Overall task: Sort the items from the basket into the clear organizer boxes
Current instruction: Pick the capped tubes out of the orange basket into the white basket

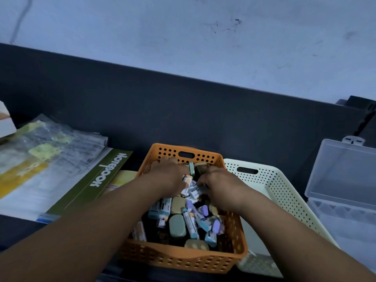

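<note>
An orange perforated basket (168, 152) sits in the middle of the dark table, filled with several small items: grey-green oval erasers (177, 225), purple erasers (204, 211) and small wrapped white and blue packs (190, 222). Both hands are inside its far half. My left hand (169, 176) grips a small orange-and-white pack (188, 178) with curled fingers. My right hand (218, 185) has its fingers curled round white wrapped packs (194, 192). A clear organizer box (343, 176) with its lid raised stands at the right edge.
A cream perforated basket (284, 190) lies right beside the orange one. On the left lie a green notebook (97, 180), plastic-sleeved papers (40, 151) and a white box corner (6, 123). A dark backboard and pale wall rise behind the table.
</note>
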`<state>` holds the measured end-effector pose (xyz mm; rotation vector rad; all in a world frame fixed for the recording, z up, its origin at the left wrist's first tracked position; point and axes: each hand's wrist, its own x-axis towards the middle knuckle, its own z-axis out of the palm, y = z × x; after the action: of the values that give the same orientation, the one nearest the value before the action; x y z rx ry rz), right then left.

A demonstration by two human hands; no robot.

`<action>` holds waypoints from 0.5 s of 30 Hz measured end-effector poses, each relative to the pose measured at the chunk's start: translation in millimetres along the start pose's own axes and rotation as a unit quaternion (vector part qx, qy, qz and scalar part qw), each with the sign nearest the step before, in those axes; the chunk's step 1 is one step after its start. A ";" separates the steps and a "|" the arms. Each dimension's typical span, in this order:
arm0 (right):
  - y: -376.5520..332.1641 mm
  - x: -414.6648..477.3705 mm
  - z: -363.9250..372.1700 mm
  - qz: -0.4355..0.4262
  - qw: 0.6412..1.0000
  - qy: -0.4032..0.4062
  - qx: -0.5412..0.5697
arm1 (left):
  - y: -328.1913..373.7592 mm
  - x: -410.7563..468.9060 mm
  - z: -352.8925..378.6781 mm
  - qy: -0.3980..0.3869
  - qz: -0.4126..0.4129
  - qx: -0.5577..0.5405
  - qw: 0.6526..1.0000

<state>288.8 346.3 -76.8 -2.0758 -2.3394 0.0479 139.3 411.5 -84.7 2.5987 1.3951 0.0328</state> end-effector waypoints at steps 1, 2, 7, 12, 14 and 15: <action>-0.2 0.8 -0.7 -0.001 1.000 -0.001 0.005 | -1.1 -0.3 0.0 0.008 0.007 -0.016 1.000; 0.1 1.6 -1.6 -0.002 1.000 -0.001 0.010 | -3.4 -0.4 -0.1 0.018 0.010 -0.039 0.999; 2.6 2.7 -4.0 0.003 1.000 -0.008 0.026 | -16.7 -5.4 -4.5 0.047 0.020 -0.171 0.984; 14.5 -8.0 -16.0 0.017 0.993 0.063 0.099 | -17.8 -12.5 -13.1 0.086 0.011 -0.304 0.949; 28.1 -19.6 -28.1 0.042 0.980 0.108 0.163 | -11.5 -11.0 -20.0 0.101 -0.002 -0.358 0.928; 36.7 -25.8 -34.1 0.057 0.973 0.128 0.186 | -6.5 -9.8 -24.3 0.102 -0.008 -0.379 0.920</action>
<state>329.3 325.6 -43.6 -1.9004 -1.8923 0.1914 125.9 410.7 -61.3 1.9612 1.1413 0.7117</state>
